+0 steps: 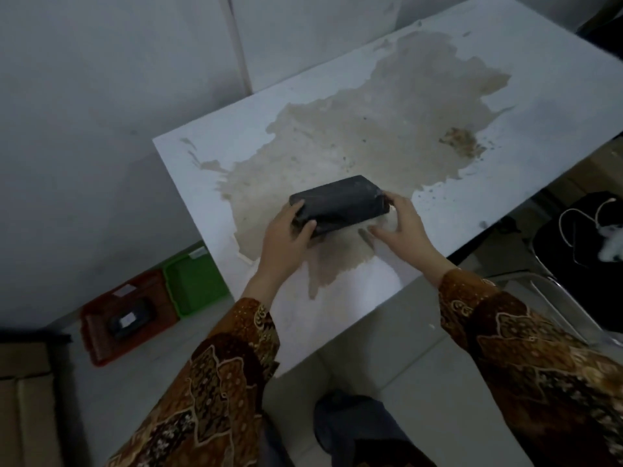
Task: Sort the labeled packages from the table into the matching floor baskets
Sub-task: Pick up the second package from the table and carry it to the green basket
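A black wrapped package [337,202] is tilted up just above the white table [539,96], near its front edge. My left hand [286,237] grips the package's left end, fingers curled over its underside. My right hand [401,220] touches the right end with thumb and fingertips, the other fingers spread. No label shows on the package from here. On the floor to the left stand a red basket [97,338], holding one black package with a white label [129,321], and a green basket [195,284] beside it against the wall.
The tabletop has a large worn brown patch [371,129]. A cardboard box [27,406] sits at the lower left on the floor. A dark bag with cords [580,237] and a metal chair frame [556,298] stand at the right. My shoe [350,426] is below.
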Motion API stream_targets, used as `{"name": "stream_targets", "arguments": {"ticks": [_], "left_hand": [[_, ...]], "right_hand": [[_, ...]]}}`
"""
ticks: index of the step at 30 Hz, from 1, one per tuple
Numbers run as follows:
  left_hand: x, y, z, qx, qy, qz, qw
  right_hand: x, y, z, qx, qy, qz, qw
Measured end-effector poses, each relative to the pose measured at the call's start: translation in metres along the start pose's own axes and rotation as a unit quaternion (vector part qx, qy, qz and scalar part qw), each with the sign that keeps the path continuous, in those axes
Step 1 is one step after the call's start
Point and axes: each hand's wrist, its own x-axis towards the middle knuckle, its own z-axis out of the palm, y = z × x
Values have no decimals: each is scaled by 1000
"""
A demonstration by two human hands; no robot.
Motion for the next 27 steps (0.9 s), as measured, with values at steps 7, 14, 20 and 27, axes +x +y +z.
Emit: {"name": "stream_targets", "arguments": {"ticks": [7,14,20,27], "left_hand": [[1,13,-71,-107,50,-14,993],[-40,-24,-144,-149,74,-90,982],[-82,-65,-216,-218,100,-79,968],[-127,-141,-269,-194,183,-151,952]], "right_hand": [[27,-76,-14,138,-21,-83,987],[29,-152,50,173,-62,-90,979],[13,-211,130,208,-63,-44,975],[-17,-255,245,214,-80,16,973]]}}
